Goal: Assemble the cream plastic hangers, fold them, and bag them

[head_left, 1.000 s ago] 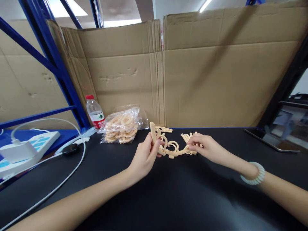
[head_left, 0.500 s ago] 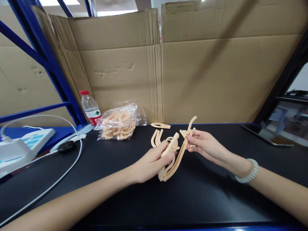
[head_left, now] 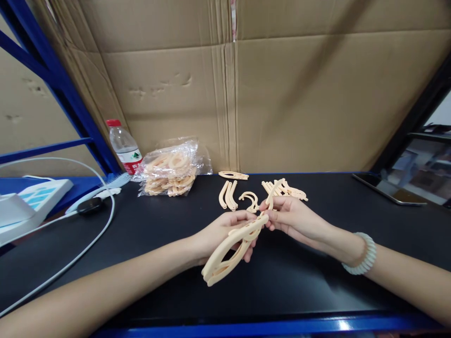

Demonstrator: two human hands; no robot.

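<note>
A cream plastic frame (head_left: 225,251) with long curved arms is held in my left hand (head_left: 220,234), its fingers wrapped behind it. My right hand (head_left: 294,218) pinches a small curved hook piece (head_left: 274,192) at the frame's upper right end; whether the two are joined I cannot tell. On the black table behind lie curved arm pieces (head_left: 231,195), a loose hook (head_left: 251,198), a flat oval frame (head_left: 233,175) and several more cream pieces (head_left: 294,191), partly behind the held hook.
Plastic bags of cream parts (head_left: 172,171) and a red-capped bottle (head_left: 125,149) stand at the back left. A white cable (head_left: 112,206) loops over the left side near a power strip (head_left: 38,202). A dark tablet (head_left: 385,188) lies back right.
The held frame has swung so its long arms point down and left. My right hand has come left and lower with the hook piece. The view has tilted downward.
</note>
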